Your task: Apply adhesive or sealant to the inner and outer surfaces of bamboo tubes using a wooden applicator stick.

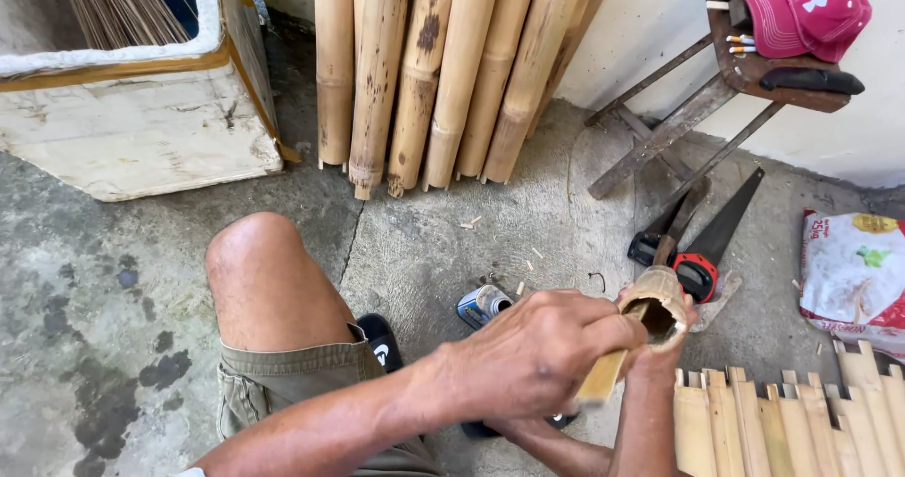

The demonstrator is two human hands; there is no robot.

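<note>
Closest to the lens is the left hand (533,354), knuckles up, forearm coming in from the bottom left. Its fingers are curled tight together around a flat bamboo stick (608,369), pale yellow, gripped near the middle. The stick's upper end goes straight into the open mouth of a short bamboo tube (657,305), tilted toward the camera so the dark hollow shows. Under that tube sits the right hand (650,345), mostly hidden; it clasps the tube from beneath, with fingertips peeking out beside the rim, but how the fingers lie I cannot tell. Tube and stick hang above the concrete floor (443,241), just over the right forearm, a little right of centre.

Bottom right, a row of split bamboo slats (782,420) lies side by side, ends notched. Just beyond the tube, a handsaw (726,218) rests on the floor with a red and black tape measure (699,274) beside its handle. A small canister (483,304) with a silver cap lies near the left wrist. The bare knee (259,270) rises at left, olive shorts below it, a black sandal (380,340) beside.

Further back, thick bamboo poles (443,72) lean against the wall. A white foam box (141,119) stands at left, and a wooden stool (745,72) at right carries a red cap (806,10). A white printed sack (853,270) sits at the right edge.
</note>
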